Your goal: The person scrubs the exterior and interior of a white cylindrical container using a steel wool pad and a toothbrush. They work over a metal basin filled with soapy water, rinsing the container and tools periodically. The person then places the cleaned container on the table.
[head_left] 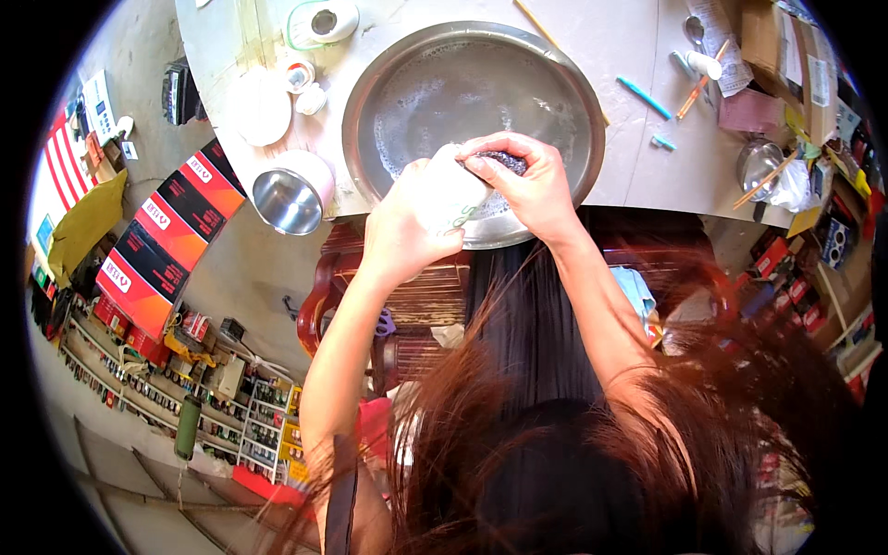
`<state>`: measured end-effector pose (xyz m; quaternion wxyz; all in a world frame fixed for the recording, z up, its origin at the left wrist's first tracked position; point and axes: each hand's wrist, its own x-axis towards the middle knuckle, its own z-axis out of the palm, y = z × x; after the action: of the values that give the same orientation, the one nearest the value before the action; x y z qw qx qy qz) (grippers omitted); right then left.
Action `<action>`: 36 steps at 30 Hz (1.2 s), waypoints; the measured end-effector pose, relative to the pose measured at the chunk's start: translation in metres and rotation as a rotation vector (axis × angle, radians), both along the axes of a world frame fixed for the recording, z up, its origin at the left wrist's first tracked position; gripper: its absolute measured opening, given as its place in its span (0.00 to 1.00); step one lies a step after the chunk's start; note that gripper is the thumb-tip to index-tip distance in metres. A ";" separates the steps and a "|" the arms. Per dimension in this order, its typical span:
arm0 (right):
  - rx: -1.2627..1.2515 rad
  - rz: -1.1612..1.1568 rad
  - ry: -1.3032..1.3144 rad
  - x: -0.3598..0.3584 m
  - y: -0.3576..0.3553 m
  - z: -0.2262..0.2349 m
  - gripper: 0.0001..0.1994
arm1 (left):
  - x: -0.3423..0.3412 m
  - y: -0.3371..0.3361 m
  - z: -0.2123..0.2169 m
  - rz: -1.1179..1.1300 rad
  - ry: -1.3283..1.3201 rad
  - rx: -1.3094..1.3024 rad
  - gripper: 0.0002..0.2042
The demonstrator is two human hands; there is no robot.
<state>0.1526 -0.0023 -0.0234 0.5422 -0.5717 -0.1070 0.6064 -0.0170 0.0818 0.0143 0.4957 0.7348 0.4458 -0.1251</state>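
Observation:
Over the near edge of a wide metal basin (592, 120) holding soapy water, both of my hands work close together. My left hand (407, 217) is closed around a white, rounded, cup-like object (453, 199) with faint green markings; its exact kind is hard to make out. Pinched in the fingers of my right hand (536, 185) is a dark steel wool scrubber (507, 160), pressed against the top of the white object. Part of the scrubber is hidden by my fingers.
A metal-lined mug (289, 199) stands at the table's left edge, beside a white round lid (262, 108) and small white bottles (311, 99). Turquoise pens (643, 97), a glass bowl (760, 166) and cardboard boxes (777, 46) lie right. Loose hair covers the lower view.

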 end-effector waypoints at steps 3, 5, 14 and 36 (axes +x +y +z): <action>-0.029 0.039 0.019 0.007 0.000 0.000 0.05 | 0.002 0.000 0.001 0.035 -0.014 -0.040 0.38; -0.071 0.103 -0.027 0.011 0.000 0.002 0.05 | 0.000 -0.003 0.002 0.068 -0.017 -0.040 0.37; 0.035 0.122 -0.162 0.010 -0.002 0.007 0.06 | -0.009 0.005 0.003 0.076 -0.093 -0.126 0.41; -0.057 -0.171 -0.136 -0.030 -0.005 0.026 0.06 | -0.017 0.003 0.001 0.256 -0.115 -0.086 0.41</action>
<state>0.1227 -0.0076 0.0026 0.5670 -0.6337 -0.0773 0.5206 -0.0338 0.0849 0.0154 0.5633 0.6559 0.5011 -0.0377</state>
